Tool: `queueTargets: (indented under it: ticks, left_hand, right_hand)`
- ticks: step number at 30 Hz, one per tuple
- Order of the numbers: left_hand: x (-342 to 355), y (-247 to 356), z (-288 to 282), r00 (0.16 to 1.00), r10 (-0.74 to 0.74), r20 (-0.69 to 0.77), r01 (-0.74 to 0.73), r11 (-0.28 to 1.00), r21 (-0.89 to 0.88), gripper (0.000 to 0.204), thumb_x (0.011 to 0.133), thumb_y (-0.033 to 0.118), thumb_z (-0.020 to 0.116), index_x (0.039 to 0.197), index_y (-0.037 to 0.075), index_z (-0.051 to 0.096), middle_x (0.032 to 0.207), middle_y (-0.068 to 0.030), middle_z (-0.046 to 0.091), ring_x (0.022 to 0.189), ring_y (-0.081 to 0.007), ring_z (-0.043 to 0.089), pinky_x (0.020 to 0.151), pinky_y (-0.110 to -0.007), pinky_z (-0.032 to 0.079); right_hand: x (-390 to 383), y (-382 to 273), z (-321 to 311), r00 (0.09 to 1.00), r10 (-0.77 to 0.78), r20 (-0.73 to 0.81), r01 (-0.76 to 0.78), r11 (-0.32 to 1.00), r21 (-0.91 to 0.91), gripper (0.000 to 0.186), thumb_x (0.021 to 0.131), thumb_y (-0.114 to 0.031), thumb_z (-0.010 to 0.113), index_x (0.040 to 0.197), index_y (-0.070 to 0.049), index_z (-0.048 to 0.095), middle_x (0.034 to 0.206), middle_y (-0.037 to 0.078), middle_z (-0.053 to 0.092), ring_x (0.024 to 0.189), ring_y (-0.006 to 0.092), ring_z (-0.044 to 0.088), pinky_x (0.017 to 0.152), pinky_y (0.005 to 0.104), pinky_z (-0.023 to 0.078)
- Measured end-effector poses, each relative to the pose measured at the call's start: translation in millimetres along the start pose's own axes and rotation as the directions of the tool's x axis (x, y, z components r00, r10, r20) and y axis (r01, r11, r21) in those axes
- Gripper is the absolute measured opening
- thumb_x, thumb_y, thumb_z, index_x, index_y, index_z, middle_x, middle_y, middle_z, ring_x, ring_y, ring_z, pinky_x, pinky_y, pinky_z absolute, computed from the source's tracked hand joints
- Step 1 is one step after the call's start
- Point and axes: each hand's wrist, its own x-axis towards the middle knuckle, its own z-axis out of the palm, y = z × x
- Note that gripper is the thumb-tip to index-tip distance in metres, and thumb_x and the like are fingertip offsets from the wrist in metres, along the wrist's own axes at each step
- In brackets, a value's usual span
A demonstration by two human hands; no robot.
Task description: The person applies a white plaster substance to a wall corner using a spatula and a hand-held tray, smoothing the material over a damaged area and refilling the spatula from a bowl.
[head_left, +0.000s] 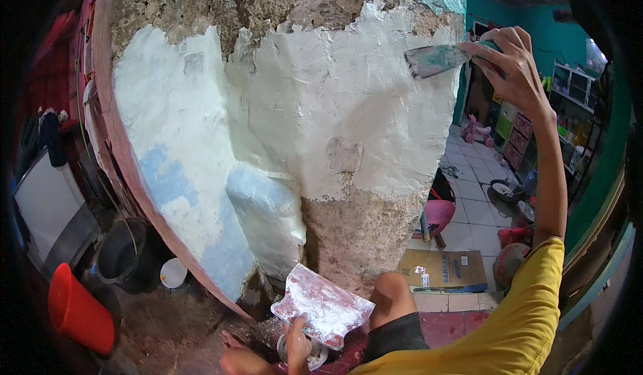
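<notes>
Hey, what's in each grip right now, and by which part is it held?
Right grip: a scraper, by its handle end. Left grip: a board smeared with white paste, by its lower edge.

We see a broad, flat-bladed scraper with a green handle, its blade smeared with pale paste, held near the wall's upper right, its wide edge pointing left — we cannot tell whether it touches. Below, we find a reddish-pink, roughly rectangular board, tilted and heaped with white paste. The rough brown masonry wall wears a ragged-edged white coat — bare above and at lower centre.
</notes>
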Motion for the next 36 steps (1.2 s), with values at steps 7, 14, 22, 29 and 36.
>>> queueTargets:
  ticks: [7, 14, 22, 29, 36]
  left_hand:
    - [2.2, -0.9, -2.2, 0.986, 0.124, 0.112, -0.146, 0.965, 0.216, 0.029, 0.073, -0.003, 0.052, 0.102, 0.001, 0.056, 0.100, -0.0186, 0.054, 0.088, -0.0304, 0.051, 0.081, -0.036, 0.040]
    - [-7.1, 30.1, -15.9, 0.993, 0.092, -0.075, -0.083, 0.989, 0.121, 0.038, 0.074, 0.006, 0.057, 0.110, 0.002, 0.049, 0.100, -0.0083, 0.053, 0.092, -0.0201, 0.050, 0.081, -0.033, 0.040]
    - [-40.3, 114.1, -80.4, 0.863, 0.443, -0.242, 0.004, 0.473, 0.881, 0.037, 0.077, 0.000, 0.048, 0.113, 0.004, 0.055, 0.101, -0.0158, 0.055, 0.090, -0.0232, 0.055, 0.078, -0.028, 0.043]
    - [-43.3, 115.0, -137.1, 0.571, 0.377, -0.729, 0.110, 0.845, 0.523, 0.031, 0.090, 0.012, 0.044, 0.114, -0.008, 0.051, 0.113, -0.0179, 0.048, 0.103, -0.0243, 0.048, 0.087, -0.035, 0.040]
    - [-54.4, 115.5, -141.2, 0.299, 0.218, -0.929, 0.021, 0.972, 0.235, 0.038, 0.088, 0.024, 0.054, 0.110, -0.007, 0.047, 0.114, -0.0146, 0.049, 0.097, -0.0211, 0.049, 0.082, -0.036, 0.042]
  right_hand:
    - [-4.0, -18.2, 21.1, 0.994, -0.093, 0.049, 0.088, 0.991, 0.100, 0.032, 0.071, -0.011, 0.065, 0.101, -0.019, 0.067, 0.086, 0.009, 0.054, 0.085, 0.0257, 0.048, 0.087, 0.0403, 0.035]
    - [-9.0, -13.0, -8.7, 0.989, 0.138, -0.050, -0.142, 0.987, -0.076, 0.029, 0.076, -0.009, 0.061, 0.105, -0.012, 0.064, 0.097, 0.007, 0.060, 0.094, 0.0252, 0.052, 0.089, 0.0366, 0.035]
    - [-83.6, -261.9, 22.1, 0.901, -0.085, 0.426, -0.356, 0.420, 0.835, 0.042, 0.067, -0.002, 0.065, 0.107, -0.012, 0.062, 0.091, 0.013, 0.061, 0.079, 0.0320, 0.059, 0.070, 0.0373, 0.048]
    - [-191.9, -511.8, 85.9, 0.631, -0.511, 0.584, -0.521, 0.279, 0.807, 0.024, 0.066, -0.012, 0.062, 0.090, -0.009, 0.064, 0.079, 0.017, 0.062, 0.073, 0.0338, 0.061, 0.062, 0.0422, 0.049]
    - [-293.7, -670.7, 55.8, 0.667, -0.617, 0.418, -0.442, 0.123, 0.888, 0.030, 0.070, -0.009, 0.056, 0.099, -0.007, 0.059, 0.080, 0.009, 0.059, 0.076, 0.0282, 0.057, 0.060, 0.0387, 0.044]
